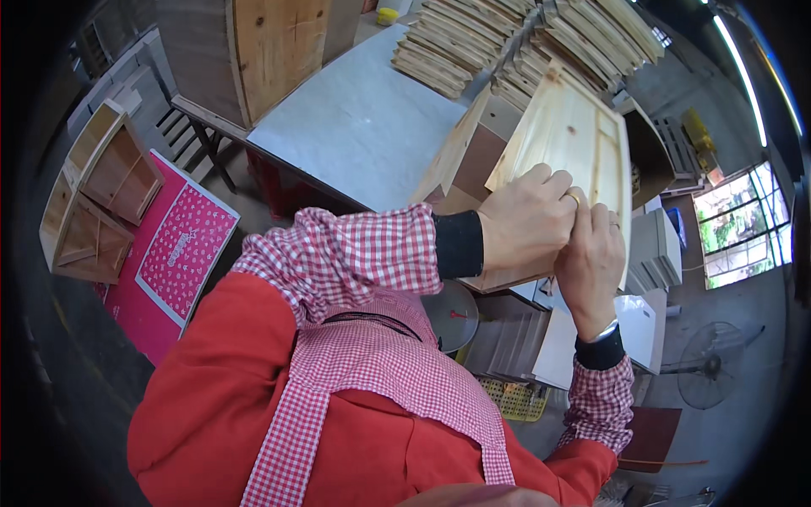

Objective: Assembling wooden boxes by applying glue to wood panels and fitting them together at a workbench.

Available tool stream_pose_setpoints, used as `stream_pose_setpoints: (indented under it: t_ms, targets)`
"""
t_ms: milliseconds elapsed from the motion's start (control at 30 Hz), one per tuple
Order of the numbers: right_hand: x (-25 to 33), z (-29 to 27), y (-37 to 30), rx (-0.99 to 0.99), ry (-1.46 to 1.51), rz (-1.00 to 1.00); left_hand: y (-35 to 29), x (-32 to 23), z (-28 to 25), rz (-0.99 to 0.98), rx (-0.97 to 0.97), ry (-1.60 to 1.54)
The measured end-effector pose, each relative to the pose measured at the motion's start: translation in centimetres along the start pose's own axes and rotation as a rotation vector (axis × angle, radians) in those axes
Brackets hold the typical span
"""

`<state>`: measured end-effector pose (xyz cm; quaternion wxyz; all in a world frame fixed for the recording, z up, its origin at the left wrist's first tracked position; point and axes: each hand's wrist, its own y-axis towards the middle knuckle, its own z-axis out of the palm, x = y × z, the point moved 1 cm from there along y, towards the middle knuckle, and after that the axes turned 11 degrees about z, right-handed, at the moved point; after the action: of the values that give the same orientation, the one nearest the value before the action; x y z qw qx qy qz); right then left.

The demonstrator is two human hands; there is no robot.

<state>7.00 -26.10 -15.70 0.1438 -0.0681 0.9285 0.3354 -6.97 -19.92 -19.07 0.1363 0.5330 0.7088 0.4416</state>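
A pale wooden panel [553, 122] with a raised rim stands tilted in front of me, among thin boards that look like parts of a wooden box [481, 165]. My left hand [528, 215] reaches across from the left, fingers curled down against the panel's face, a ring on one finger. Touching it on the right is my right hand [590, 253], also closed, near the panel's right edge. The fingertips of both hands meet. Whatever they pinch is hidden behind the knuckles.
Beyond the left forearm lies a pale tabletop [338, 127] bearing a tall wooden case [283, 51]. Stacked wooden pieces [460, 42] stand at the back. Left are a pink box [182, 253] and wooden compartments [101, 198]. A fan [711, 365] and grey-white panels [655, 249] are right.
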Motion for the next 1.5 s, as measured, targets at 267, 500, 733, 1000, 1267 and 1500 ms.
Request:
stream_pose_setpoints:
  t_ms: [267, 500, 733, 1000, 1267, 1500]
  targets:
    - [-0.1, 3.3, -1.1, 0.114, 0.038, -0.078, -10.6, 2.5, -3.6, -0.377, -0.232, -0.397]
    - [0.9, 4.6, -0.1, 0.153, 0.089, -0.108, -15.7, 5.1, 1.0, -0.801, -0.207, -1.122]
    - [1.5, 5.0, -0.3, 0.182, 0.061, -0.099, -15.8, 5.2, 2.5, -0.749, -0.263, -1.162]
    - [1.8, 6.0, -0.4, 0.182, 0.113, -0.084, -15.7, 5.0, 2.6, -0.786, -0.231, -1.207]
    - [1.4, 7.2, -1.1, 0.031, 0.134, -0.069, -15.1, 4.8, 2.3, -0.754, -0.254, -1.163]
    - [1.9, 7.4, -1.6, 0.004, 0.225, 0.014, -15.2, 4.8, 2.6, -0.789, -0.277, -1.162]
